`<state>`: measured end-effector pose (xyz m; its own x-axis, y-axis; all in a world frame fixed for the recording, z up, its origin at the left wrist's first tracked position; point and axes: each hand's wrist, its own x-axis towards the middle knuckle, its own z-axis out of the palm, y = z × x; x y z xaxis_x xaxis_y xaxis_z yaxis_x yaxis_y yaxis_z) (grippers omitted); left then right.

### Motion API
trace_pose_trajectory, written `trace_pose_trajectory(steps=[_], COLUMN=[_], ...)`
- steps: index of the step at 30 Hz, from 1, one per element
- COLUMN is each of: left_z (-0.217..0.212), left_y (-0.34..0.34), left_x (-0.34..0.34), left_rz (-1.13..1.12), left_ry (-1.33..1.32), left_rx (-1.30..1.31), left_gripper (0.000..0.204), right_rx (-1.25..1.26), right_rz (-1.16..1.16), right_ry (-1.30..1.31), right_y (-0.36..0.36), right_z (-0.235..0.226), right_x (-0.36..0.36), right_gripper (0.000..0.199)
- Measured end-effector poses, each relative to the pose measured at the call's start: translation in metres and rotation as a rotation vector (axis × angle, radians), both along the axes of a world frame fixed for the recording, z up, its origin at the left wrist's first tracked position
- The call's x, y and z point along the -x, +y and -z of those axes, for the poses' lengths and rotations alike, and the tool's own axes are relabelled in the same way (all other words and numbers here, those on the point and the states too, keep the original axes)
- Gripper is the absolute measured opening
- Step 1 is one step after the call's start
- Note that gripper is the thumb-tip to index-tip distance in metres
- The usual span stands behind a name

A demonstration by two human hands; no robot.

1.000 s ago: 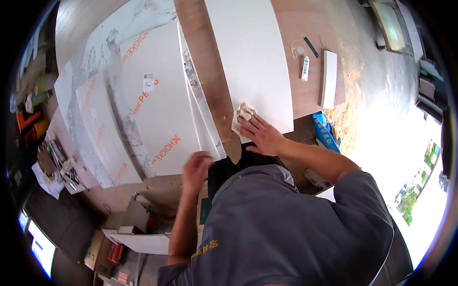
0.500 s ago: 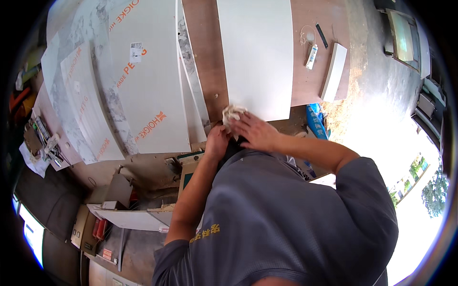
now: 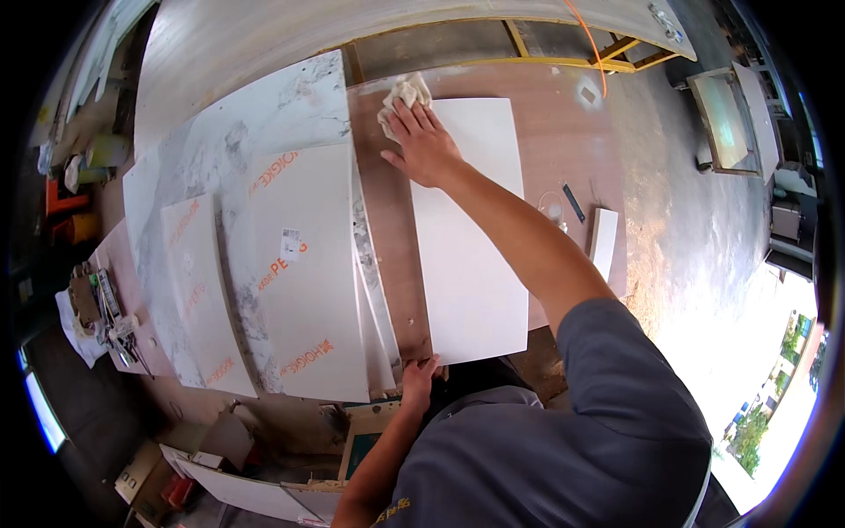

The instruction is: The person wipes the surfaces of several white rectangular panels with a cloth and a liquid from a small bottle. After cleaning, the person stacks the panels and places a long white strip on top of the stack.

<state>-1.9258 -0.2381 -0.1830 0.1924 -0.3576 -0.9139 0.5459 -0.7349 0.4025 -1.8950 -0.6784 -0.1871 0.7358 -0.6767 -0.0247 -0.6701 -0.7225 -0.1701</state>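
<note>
A long white panel (image 3: 471, 273) lies lengthwise on the brown worktable (image 3: 568, 123). My right arm reaches across it. At the panel's far left corner, my right hand (image 3: 426, 148) presses on a crumpled cream rag (image 3: 410, 90) with its fingers stretched over the cloth. Part of the rag hangs past the corner over the tabletop. Down at the near left corner, my left hand (image 3: 417, 385) is closed with its fingertips on the panel's edge. What its thumb side touches underneath is hidden.
Left of the panel lie stacked white and marbled sheets (image 3: 317, 220) with orange print. To the right are a narrow white strip (image 3: 603, 244) and a small black bar (image 3: 574, 202). Tools (image 3: 113, 317) sit at the far left. An orange cord (image 3: 591, 40) hangs beyond the table.
My right hand has carried the rag from the near left corner to the panel's far end. My left hand remains by the near corner. The view has shifted, showing more beyond the table.
</note>
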Motion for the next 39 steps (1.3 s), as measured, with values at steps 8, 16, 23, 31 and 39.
trace_pose_trajectory(steps=[8,16,23,31,39], left_z=[0.005,0.011,0.016,0.016,0.025], left_y=[0.001,0.000,0.004,-0.006,0.001], left_x=[0.005,0.000,-0.005,-0.018,-0.026], left_rz=[0.084,0.156,0.097,-0.089,-0.096], left_ry=[-0.120,-0.173,-0.038,0.314,0.331], left_rx=[0.009,0.046,0.109,0.097,0.120], left_gripper=[0.031,0.021,0.027,0.045,0.053], right_rx=[0.051,0.065,-0.270,-0.497,-0.379], right_rz=[0.205,0.305,0.204,0.269,0.128], right_ry=[0.110,0.025,0.090,0.259,0.270], right_y=[-0.041,0.011,0.244,0.390,0.400], right_z=[0.011,0.005,-0.024,-0.043,-0.046], right_x=[0.071,0.150,0.210,0.197,0.207], right_gripper=[0.077,0.079,0.084,0.089,0.080])
